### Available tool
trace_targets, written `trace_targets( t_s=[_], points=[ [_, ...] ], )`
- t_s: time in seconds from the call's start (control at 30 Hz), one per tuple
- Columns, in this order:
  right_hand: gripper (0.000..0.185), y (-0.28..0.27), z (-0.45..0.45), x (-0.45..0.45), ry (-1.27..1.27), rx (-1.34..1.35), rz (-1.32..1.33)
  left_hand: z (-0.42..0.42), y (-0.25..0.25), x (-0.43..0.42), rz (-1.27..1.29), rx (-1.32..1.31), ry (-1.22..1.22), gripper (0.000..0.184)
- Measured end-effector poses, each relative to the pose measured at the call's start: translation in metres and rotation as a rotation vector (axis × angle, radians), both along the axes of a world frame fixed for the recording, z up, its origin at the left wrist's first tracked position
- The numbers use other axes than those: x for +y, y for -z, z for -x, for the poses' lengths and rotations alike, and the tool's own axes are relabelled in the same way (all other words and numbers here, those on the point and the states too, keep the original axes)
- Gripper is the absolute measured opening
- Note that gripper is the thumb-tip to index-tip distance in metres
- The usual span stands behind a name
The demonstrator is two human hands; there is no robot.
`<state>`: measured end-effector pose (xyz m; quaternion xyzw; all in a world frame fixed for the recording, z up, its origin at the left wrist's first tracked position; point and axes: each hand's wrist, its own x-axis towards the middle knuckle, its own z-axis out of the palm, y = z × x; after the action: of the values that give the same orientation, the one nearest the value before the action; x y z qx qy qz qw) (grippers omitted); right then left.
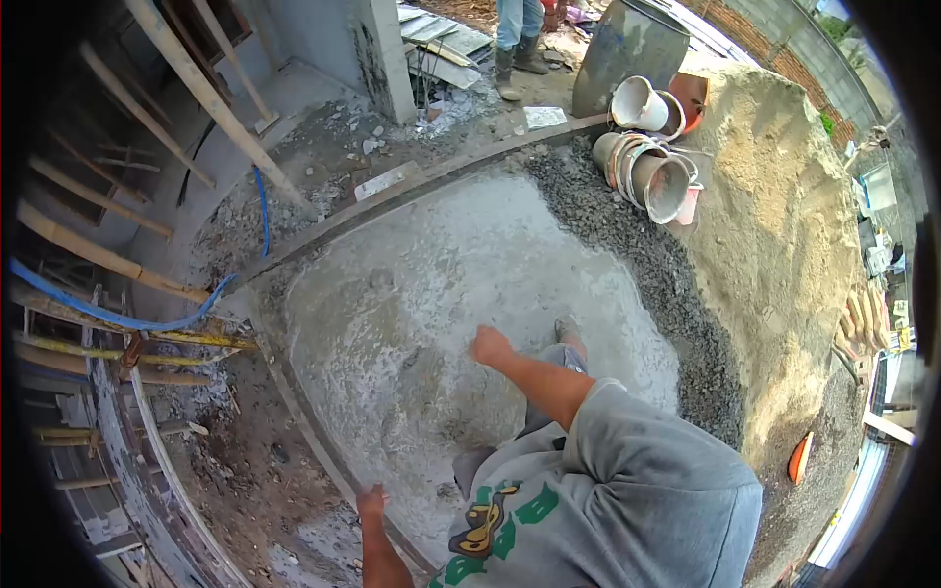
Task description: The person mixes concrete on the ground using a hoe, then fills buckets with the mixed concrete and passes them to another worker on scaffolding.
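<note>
My right hand (490,345) is curled into a loose fist above the wet grey concrete slab (431,255). Nothing sticks out of it. Lower in the view, my left hand (371,503) hangs near the slab's edge strip (319,441), fingers slightly apart and nothing visible in them. Both hands are clear of the ground. One of my feet, in a grey boot (567,331), is on the slab below my right arm. My grey shirt (637,480) fills the lower right and hides part of the slab.
A dark gravelly mix (676,284) borders the slab, beside a sand pile (765,186). Stacked buckets (659,186) lie near a large drum (627,59). Another person's boots (507,76) stand at the back. A blue hose (118,316) and bamboo poles (108,250) are at left.
</note>
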<state>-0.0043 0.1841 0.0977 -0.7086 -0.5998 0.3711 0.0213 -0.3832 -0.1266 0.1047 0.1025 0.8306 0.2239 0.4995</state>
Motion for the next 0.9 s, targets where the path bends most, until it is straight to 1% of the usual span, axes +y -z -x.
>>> trace_targets(
  t_s=[0.03,0.07,0.1,0.13,0.17,0.2,0.27,0.3,0.33,0.37,0.4,0.43,0.47,0.5,0.53,0.57,0.63,0.67,0.7,0.73,0.8,0.83,0.87,0.9],
  points=[
    [0.039,0.019,-0.093,0.012,0.107,-0.175,0.019,0.016,-0.005,0.040,-0.039,0.041,0.035,0.026],
    [0.038,0.004,-0.178,0.018,0.155,-0.242,0.006,0.031,0.003,0.080,-0.089,0.081,0.055,0.026],
    [0.036,-0.010,-0.251,0.025,0.249,-0.261,-0.042,0.028,0.001,0.130,-0.045,0.271,-0.023,0.026],
    [0.036,-0.027,-0.313,0.033,0.295,-0.318,-0.040,0.027,0.010,0.177,-0.065,0.373,-0.080,0.027],
    [0.036,-0.010,-0.376,0.041,0.470,-0.348,-0.037,0.016,0.004,0.229,-0.046,0.387,0.052,0.028],
    [0.036,-0.004,-0.430,0.053,0.528,-0.407,-0.024,-0.010,-0.007,0.287,-0.024,0.402,0.181,0.028],
    [0.035,-0.008,-0.509,0.089,0.574,-0.497,-0.035,-0.073,0.023,0.380,-0.313,0.381,0.230,0.029],
    [0.040,-0.006,-0.542,0.116,0.579,-0.548,-0.035,-0.120,0.038,0.423,-0.332,0.339,0.339,0.029],
    [0.051,-0.018,-0.562,0.147,0.545,-0.603,-0.099,-0.173,0.051,0.468,-0.352,0.297,0.456,0.029],
    [0.064,-0.008,-0.593,0.178,0.471,-0.712,-0.202,-0.230,0.071,0.504,-0.335,0.276,0.589,0.028],
    [0.068,0.003,-0.623,0.208,0.297,-0.875,-0.413,-0.302,0.081,0.529,-0.371,0.121,0.623,0.028],
    [0.067,-0.001,-0.637,0.240,0.103,-1.032,-0.538,-0.373,0.082,0.549,-0.346,0.135,0.796,0.028],
    [0.066,-0.002,-0.649,0.272,-0.109,-1.179,-0.666,-0.435,0.095,0.558,-0.410,-0.032,0.864,0.030],
    [0.065,0.016,-0.670,0.296,-0.217,-1.195,-0.639,-0.485,0.124,0.555,-0.415,-0.218,0.842,0.030],
    [0.063,0.032,-0.689,0.318,-0.329,-1.207,-0.617,-0.534,0.126,0.550,-0.342,-0.302,0.880,0.031],
    [0.061,0.047,-0.694,0.336,-0.449,-1.208,-0.604,-0.572,0.135,0.539,-0.281,-0.328,0.906,0.033],
    [0.054,0.022,-0.668,0.354,-0.359,-1.115,-0.222,-0.619,0.147,0.510,-0.180,-0.388,0.904,0.044],
    [0.049,0.019,-0.672,0.349,-0.487,-1.104,-0.327,-0.630,0.149,0.493,-0.110,-0.408,0.908,0.048],
    [0.046,0.007,-0.667,0.342,-0.491,-1.085,-0.375,-0.634,0.141,0.486,-0.103,-0.432,0.883,0.057],
    [0.044,-0.013,-0.664,0.333,-0.460,-1.048,-0.364,-0.638,0.131,0.477,-0.102,-0.462,0.862,0.066],
    [0.039,-0.092,-0.627,0.324,-0.223,-0.993,-0.202,-0.643,0.117,0.458,-0.087,-0.559,0.780,0.083],
    [0.032,-0.116,-0.620,0.319,-0.095,-0.919,-0.284,-0.641,0.120,0.462,-0.100,-0.601,0.703,0.091],
    [0.027,-0.135,-0.616,0.316,-0.038,-0.856,-0.274,-0.632,0.122,0.468,-0.118,-0.616,0.596,0.099],
    [0.026,-0.139,-0.616,0.312,-0.027,-0.642,-0.392,-0.628,0.121,0.475,-0.218,-0.615,0.518,0.100]
  ],
)
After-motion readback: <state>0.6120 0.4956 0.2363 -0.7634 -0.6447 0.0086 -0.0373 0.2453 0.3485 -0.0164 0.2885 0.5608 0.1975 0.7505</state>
